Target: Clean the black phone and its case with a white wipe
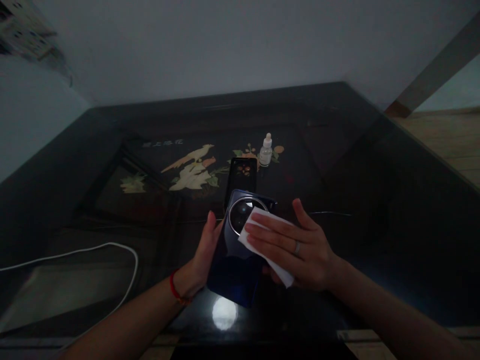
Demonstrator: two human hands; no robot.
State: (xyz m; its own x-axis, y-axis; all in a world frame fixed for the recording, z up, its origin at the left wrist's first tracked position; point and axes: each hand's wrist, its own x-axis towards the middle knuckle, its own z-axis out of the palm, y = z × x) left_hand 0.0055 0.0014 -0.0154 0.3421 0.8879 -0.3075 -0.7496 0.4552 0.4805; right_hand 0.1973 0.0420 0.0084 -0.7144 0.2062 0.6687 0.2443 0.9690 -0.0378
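My left hand point(205, 250) supports a dark blue phone point(234, 270) from its left side and from beneath, its back with a large round camera ring turned up toward me. Spread over the phone's upper right part is a folded white tissue point(275, 265), pressed flat under the fingers of my right hand point(300, 247). The tissue covers part of the camera ring. Just beyond the phone lies a black phone case point(240, 175), its lower end hidden. A small dropper bottle point(266, 152) with a white cap stands upright to the right of the case.
The dark glossy table point(356, 165) carries a bird-and-flower picture point(193, 172). A white cable point(127, 247) curves across its left side. A pale wall point(225, 50) rises behind the far edge, and wall sockets point(28, 32) show at top left.
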